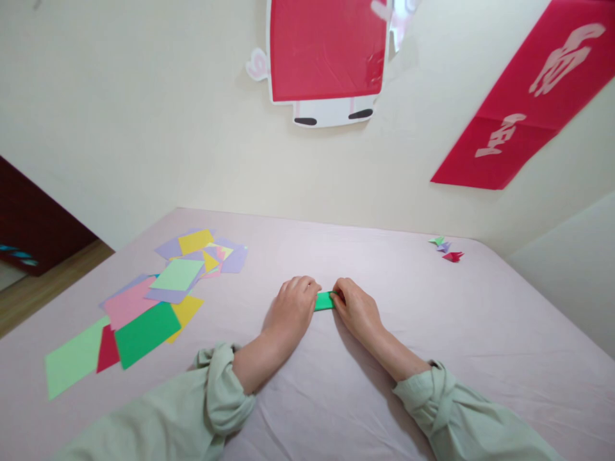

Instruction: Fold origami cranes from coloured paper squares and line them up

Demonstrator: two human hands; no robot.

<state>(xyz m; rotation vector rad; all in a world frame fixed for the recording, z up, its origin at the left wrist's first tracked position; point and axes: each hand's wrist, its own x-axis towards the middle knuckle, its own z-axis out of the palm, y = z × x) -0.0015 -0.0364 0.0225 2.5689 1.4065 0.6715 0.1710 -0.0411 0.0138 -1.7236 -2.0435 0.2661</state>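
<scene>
A narrow strip of folded green paper (324,301) lies on the cloth-covered surface between my two hands. My left hand (295,306) has its fingers curled over the strip's left end and covers it. At the right end, my right hand (355,307) pinches the paper between thumb and fingers. Only the strip's middle shows; both ends are hidden under my fingers.
Loose sheets of coloured paper, among them a dark green sheet (148,334) and a pink sheet (132,303), overlap on the left. Small folded paper figures, one of them red (453,257), sit at the far right. A wall (307,173) rises behind the pale pink cloth (480,333).
</scene>
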